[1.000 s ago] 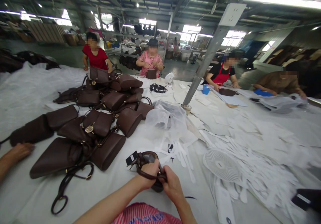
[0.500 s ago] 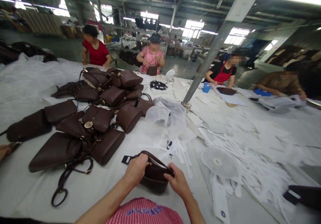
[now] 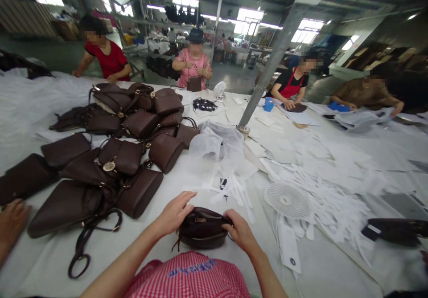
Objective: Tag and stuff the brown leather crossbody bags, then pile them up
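Note:
Close in front of me a small dark brown handbag [image 3: 204, 238] rests on the table, its top facing up with a zipper line and a small gold-coloured fitting. My left hand [image 3: 175, 213] is at the bag's left end, its fingers reaching over the top edge; its grip is partly hidden. At the right end, my right hand [image 3: 239, 230] grips the rim between thumb and fingers. A thin dark cord hangs off the bag's left side. To the left lies a heap of similar brown handbags [image 3: 138, 126], some with straps and a round gold charm [image 3: 109, 166].
A white fan [image 3: 286, 200] lies right of me beside a pile of white strips [image 3: 334, 209]. Ahead are a clear plastic bag [image 3: 217, 142] and a slanted metal post [image 3: 257, 97]. Another person's hand [image 3: 13, 222] is at the left edge. Several co-workers stand across the table.
The bag's handle and black tag, visible before, no longer show, and the bag's top faces me more. My left hand's fingers have straightened. The other person's hand at left has come further in.

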Demonstrator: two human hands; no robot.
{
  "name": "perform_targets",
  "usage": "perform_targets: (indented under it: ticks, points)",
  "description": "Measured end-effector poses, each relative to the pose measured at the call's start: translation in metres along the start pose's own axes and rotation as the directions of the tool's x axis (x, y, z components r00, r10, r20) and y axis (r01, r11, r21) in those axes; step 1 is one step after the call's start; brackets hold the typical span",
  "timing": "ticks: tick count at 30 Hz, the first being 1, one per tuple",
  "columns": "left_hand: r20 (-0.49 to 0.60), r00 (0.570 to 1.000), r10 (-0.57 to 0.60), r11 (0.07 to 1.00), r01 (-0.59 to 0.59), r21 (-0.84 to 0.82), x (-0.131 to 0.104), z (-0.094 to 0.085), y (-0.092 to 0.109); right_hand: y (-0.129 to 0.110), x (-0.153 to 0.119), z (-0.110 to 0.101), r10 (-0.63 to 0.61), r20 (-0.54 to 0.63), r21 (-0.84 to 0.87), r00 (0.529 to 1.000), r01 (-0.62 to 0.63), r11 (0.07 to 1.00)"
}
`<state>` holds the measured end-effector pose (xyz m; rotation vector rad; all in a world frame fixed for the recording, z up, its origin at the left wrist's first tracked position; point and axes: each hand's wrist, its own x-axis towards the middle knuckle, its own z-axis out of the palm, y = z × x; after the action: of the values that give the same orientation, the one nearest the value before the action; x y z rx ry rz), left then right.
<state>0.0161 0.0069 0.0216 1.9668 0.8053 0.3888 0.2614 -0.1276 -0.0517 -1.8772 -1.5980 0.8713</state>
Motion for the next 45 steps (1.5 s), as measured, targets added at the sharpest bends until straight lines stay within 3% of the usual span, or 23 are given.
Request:
perform_targets:
  ticks: [2,4,8,10,13,15,17,22,24,28,31,34,38,42,45]
  points:
    - [0.243,0.969,-0.031,0.986,0.07,-0.152,0.009,-0.008,-0.004,-0.001,0.001,-0.001,0.003,0.012,-0.006,1.0,-0.003,1.0]
    - [0.399,0.917,-0.007,0.958,0.12,-0.259,0.015,-0.013,-0.009,-0.001,0.002,-0.002,0.005,0.024,-0.013,1.0,-0.005,1.0]
    - [0.499,0.858,0.12,0.959,0.03,-0.282,0.017,-0.013,-0.015,0.002,0.002,-0.004,0.008,0.047,-0.033,0.999,-0.006,0.999]
    - [0.462,0.873,0.159,0.982,-0.092,-0.165,0.014,-0.01,-0.017,0.003,0.0,-0.004,-0.004,0.043,-0.052,0.999,0.006,0.999]
    - [0.19,0.971,0.145,0.955,-0.187,0.231,0.004,0.001,-0.024,0.001,-0.003,-0.004,-0.055,-0.004,-0.108,0.998,0.054,0.993]
    - [-0.017,0.992,0.123,0.893,-0.103,0.437,-0.002,0.013,-0.032,-0.002,-0.006,-0.001,-0.129,-0.037,-0.171,0.991,0.121,0.978]
    - [-0.148,0.985,0.084,0.863,0.002,0.505,-0.007,0.026,-0.041,-0.006,-0.008,0.004,-0.217,-0.081,-0.262,0.973,0.189,0.946]
    - [-0.327,0.938,-0.114,0.885,0.245,0.396,-0.014,0.047,-0.052,-0.02,-0.01,0.027,-0.342,-0.158,-0.377,0.926,0.263,0.888]
    - [-0.326,0.938,-0.12,0.92,0.228,0.319,-0.017,0.05,-0.052,-0.029,-0.009,0.035,-0.338,-0.181,-0.366,0.924,0.256,0.895]
    - [-0.286,0.957,0.043,0.978,0.018,0.207,-0.028,0.048,-0.051,-0.038,-0.003,0.049,-0.421,-0.166,-0.396,0.892,0.331,0.857]
    - [-0.239,0.961,0.141,0.979,-0.099,0.18,-0.037,0.042,-0.055,-0.033,-0.001,0.056,-0.506,-0.161,-0.429,0.848,0.401,0.809]
    - [-0.229,0.96,0.163,0.978,-0.127,0.164,-0.046,0.038,-0.061,-0.022,0.002,0.058,-0.519,-0.151,-0.441,0.841,0.413,0.797]
    - [-0.164,0.982,0.091,0.996,-0.092,0.001,-0.052,0.035,-0.069,-0.017,0.012,0.051,-0.507,-0.121,-0.45,0.853,0.409,0.794]
    - [-0.021,0.985,0.172,0.982,-0.173,-0.069,-0.051,0.041,-0.072,-0.024,0.032,0.031,-0.477,-0.066,-0.464,0.877,0.396,0.792]
    - [-0.083,0.985,0.151,0.988,-0.153,-0.013,-0.047,0.05,-0.069,-0.035,0.039,0.02,-0.46,-0.051,-0.491,0.886,0.379,0.784]
